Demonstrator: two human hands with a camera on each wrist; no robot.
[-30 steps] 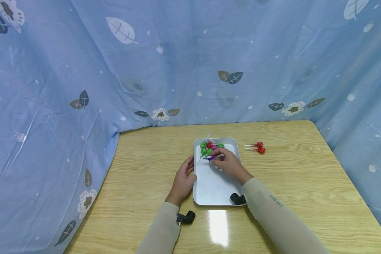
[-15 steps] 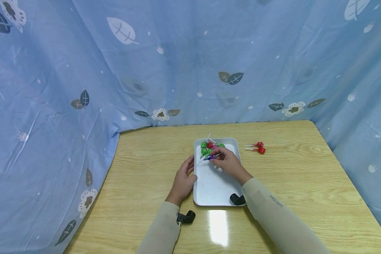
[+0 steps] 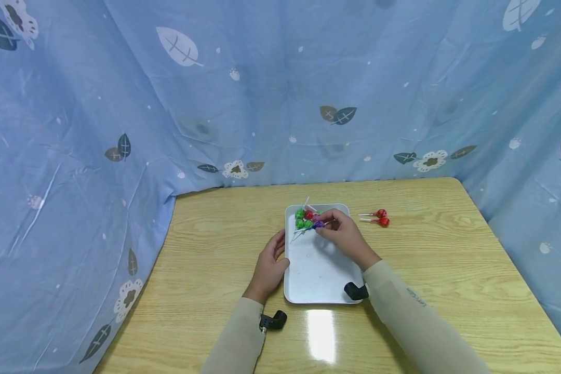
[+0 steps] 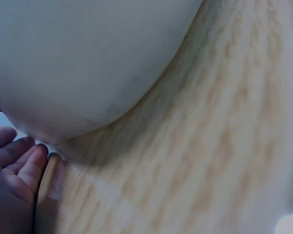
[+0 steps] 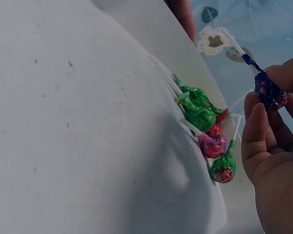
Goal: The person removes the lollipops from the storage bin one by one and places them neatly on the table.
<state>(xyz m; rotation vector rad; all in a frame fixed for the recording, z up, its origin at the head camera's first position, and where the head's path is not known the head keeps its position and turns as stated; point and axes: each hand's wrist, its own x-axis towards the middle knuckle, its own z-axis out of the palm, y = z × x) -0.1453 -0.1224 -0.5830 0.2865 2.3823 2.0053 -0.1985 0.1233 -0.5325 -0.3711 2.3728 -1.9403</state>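
In the right wrist view, my right hand [image 3: 343, 234] pinches a purple-wrapped lollipop [image 5: 268, 91] between thumb and fingers, its white stick pointing away. The head view places that hand over the far half of a white tray [image 3: 318, 275]. Beside the held sweet, several green lollipops [image 5: 201, 117], a red one [image 3: 308, 214] and a pink one [image 5: 213, 145] lie bunched at the tray's far end. My left hand [image 3: 270, 265] rests along the tray's left side, fingers loosely bent and thumb at the rim. Its fingers [image 4: 33, 165] show low in the left wrist view.
Two red lollipops [image 3: 381, 222] lie side by side on the wooden table [image 3: 449, 270], right of the tray. A blue patterned curtain [image 3: 262, 93] hangs behind the table and along both sides. Each wrist carries a black camera [image 3: 355, 291].
My right hand has moved slightly right and away from me, lifting the purple lollipop along with it. The left hand and the tray stay in place.
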